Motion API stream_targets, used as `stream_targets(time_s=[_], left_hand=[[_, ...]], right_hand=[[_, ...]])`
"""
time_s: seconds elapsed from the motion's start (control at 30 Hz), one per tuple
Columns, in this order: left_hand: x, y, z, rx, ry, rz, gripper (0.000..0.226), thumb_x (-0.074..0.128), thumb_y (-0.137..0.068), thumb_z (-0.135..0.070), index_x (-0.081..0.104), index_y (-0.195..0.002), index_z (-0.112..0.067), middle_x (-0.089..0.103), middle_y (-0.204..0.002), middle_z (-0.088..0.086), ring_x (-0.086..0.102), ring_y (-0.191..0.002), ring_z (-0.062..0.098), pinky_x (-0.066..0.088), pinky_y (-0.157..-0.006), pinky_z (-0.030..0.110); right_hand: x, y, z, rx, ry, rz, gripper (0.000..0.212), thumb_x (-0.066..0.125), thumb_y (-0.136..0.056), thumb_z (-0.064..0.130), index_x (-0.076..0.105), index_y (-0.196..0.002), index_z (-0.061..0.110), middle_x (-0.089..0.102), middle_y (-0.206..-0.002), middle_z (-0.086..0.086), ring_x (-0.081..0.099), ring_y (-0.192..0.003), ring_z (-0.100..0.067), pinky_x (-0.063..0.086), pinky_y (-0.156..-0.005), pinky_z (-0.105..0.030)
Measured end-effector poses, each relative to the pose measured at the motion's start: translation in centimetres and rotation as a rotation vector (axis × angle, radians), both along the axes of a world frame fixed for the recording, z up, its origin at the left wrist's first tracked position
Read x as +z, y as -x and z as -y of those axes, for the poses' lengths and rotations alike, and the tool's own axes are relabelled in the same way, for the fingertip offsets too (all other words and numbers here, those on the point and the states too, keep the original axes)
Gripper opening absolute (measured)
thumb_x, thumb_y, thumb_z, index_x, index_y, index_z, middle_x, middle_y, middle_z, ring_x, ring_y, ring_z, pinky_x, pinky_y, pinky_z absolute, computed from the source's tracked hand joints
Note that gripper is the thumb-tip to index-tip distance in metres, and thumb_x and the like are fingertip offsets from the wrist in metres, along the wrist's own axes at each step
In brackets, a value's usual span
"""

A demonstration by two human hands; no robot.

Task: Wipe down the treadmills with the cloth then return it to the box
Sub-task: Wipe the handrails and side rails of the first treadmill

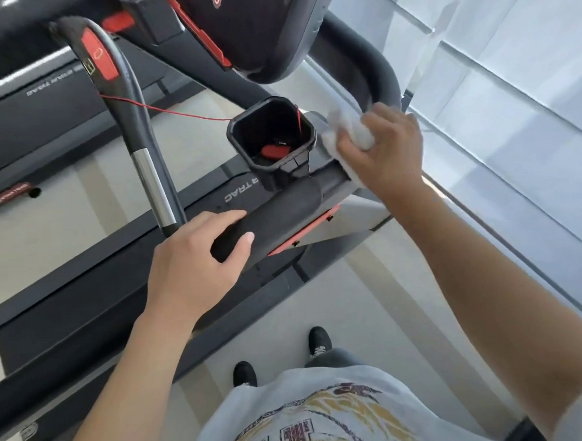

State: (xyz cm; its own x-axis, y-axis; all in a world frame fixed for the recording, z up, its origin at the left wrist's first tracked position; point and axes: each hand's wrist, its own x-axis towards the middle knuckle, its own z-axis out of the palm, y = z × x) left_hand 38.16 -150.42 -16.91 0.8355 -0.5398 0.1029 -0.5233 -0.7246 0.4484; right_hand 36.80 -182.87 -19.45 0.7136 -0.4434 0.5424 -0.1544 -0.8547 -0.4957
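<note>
2 hands on treadmill: right hand (384,151) bunches white cloth (343,142) on the handrail joint, right of the cup holder (272,135). Left hand (198,253) wraps the padded handrail end (270,224), whose long axis runs near-left from cloth. Box unseen.

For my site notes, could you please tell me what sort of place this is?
Most likely a gym. A treadmill with padded handrail, cup holder and red safety cord fills the view, and a second treadmill stands beside it. The right hand wipes it with a cloth.
</note>
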Motion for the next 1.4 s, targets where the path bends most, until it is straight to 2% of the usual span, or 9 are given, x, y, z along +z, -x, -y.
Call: stream_targets(time_s=[0.17, 0.3, 0.53, 0.7, 0.83, 0.93, 1.07, 1.27, 1.4], left_hand=[[0.0, 0.1, 0.3, 0.028, 0.002, 0.015, 0.038, 0.057, -0.098, -0.05, 0.07, -0.129, -0.033, 0.071, -0.111, -0.016, 0.068, -0.097, 0.011, 0.057, -0.073, 0.033], [0.0, 0.2, 0.3, 0.021, -0.002, 0.021, 0.039, 0.056, -0.098, -0.05, 0.071, -0.129, -0.031, 0.072, -0.11, -0.014, 0.068, -0.095, 0.012, 0.053, -0.072, 0.027], [0.2, 0.3, 0.4, 0.009, -0.007, 0.012, 0.036, 0.058, -0.101, -0.045, 0.07, -0.131, -0.03, 0.072, -0.113, -0.012, 0.069, -0.098, 0.013, 0.052, -0.076, 0.029], [0.5, 0.5, 0.4, -0.005, -0.002, -0.027, 0.038, 0.063, -0.099, -0.04, 0.068, -0.135, -0.029, 0.071, -0.125, -0.011, 0.064, -0.105, 0.006, 0.043, -0.082, 0.018], [0.6, 0.3, -0.4, -0.05, 0.001, -0.113, 0.045, 0.062, -0.1, -0.041, 0.061, -0.144, -0.032, 0.067, -0.129, -0.012, 0.056, -0.106, 0.002, 0.041, -0.084, 0.018], [0.8, 0.1, -0.8, -0.1, -0.016, -0.13, 0.048, 0.061, -0.101, -0.041, 0.058, -0.148, -0.029, 0.065, -0.134, -0.01, 0.06, -0.118, 0.011, 0.045, -0.094, 0.026], [0.9, 0.1, -0.4, -0.086, -0.012, -0.114, 0.045, 0.061, -0.1, -0.04, 0.062, -0.143, -0.027, 0.067, -0.128, -0.009, 0.062, -0.113, 0.011, 0.042, -0.085, 0.018], [0.2, -0.2, -0.5, -0.108, -0.013, -0.078, 0.046, 0.06, -0.1, -0.04, 0.062, -0.143, -0.025, 0.067, -0.124, -0.009, 0.057, -0.105, 0.004, 0.038, -0.081, 0.015], [0.2, -0.4, -0.6, -0.145, 0.004, -0.094, 0.045, 0.06, -0.101, -0.035, 0.062, -0.144, -0.024, 0.067, -0.128, -0.006, 0.059, -0.113, 0.008, 0.045, -0.091, 0.025]], right_hand=[[0.2, -0.8, 3.1, -0.12, -0.198, -0.014, 0.047, 0.069, -0.089, 0.037, 0.038, -0.066, 0.012, 0.043, -0.069, -0.001, 0.038, -0.064, -0.023, 0.037, -0.061, -0.042], [-0.2, 0.7, -3.3, 0.007, -0.024, -0.018, 0.038, 0.073, -0.084, 0.038, 0.045, -0.068, 0.018, 0.044, -0.074, 0.003, 0.04, -0.068, -0.022, 0.038, -0.067, -0.041], [-1.3, 3.8, -9.3, 0.035, -0.138, -0.026, 0.025, 0.072, -0.085, 0.025, 0.056, -0.095, 0.009, 0.052, -0.089, 0.0, 0.039, -0.077, -0.015, 0.041, -0.071, -0.037], [-1.7, 6.0, -12.3, 0.168, -0.155, -0.088, 0.038, 0.076, -0.088, 0.029, 0.054, -0.112, 0.01, 0.062, -0.1, -0.001, 0.052, -0.079, -0.018, 0.04, -0.072, -0.035], [-3.0, 6.8, -14.6, 0.149, -0.172, -0.048, 0.037, 0.074, -0.091, 0.03, 0.052, -0.113, 0.011, 0.064, -0.101, -0.003, 0.057, -0.081, -0.021, 0.045, -0.068, -0.039], [-1.9, 5.1, -12.2, -0.133, -0.347, 0.002, 0.032, 0.063, -0.102, 0.041, 0.054, -0.114, 0.012, 0.064, -0.097, 0.001, 0.061, -0.079, -0.021, 0.052, -0.067, -0.043], [-0.9, 2.8, -9.8, -0.356, -0.457, 0.095, 0.03, 0.054, -0.106, 0.046, 0.049, -0.107, 0.016, 0.059, -0.091, 0.003, 0.057, -0.072, -0.017, 0.05, -0.064, -0.039], [-2.9, 3.5, -15.9, -0.325, -0.694, 0.23, 0.027, 0.054, -0.107, 0.036, 0.037, -0.093, 0.021, 0.049, -0.077, 0.002, 0.052, -0.066, -0.019, 0.044, -0.056, -0.032], [-3.2, 4.6, -21.9, -0.282, -0.736, 0.264, 0.028, 0.057, -0.104, 0.037, 0.041, -0.093, 0.018, 0.05, -0.078, 0.003, 0.052, -0.065, -0.017, 0.044, -0.055, -0.03]])
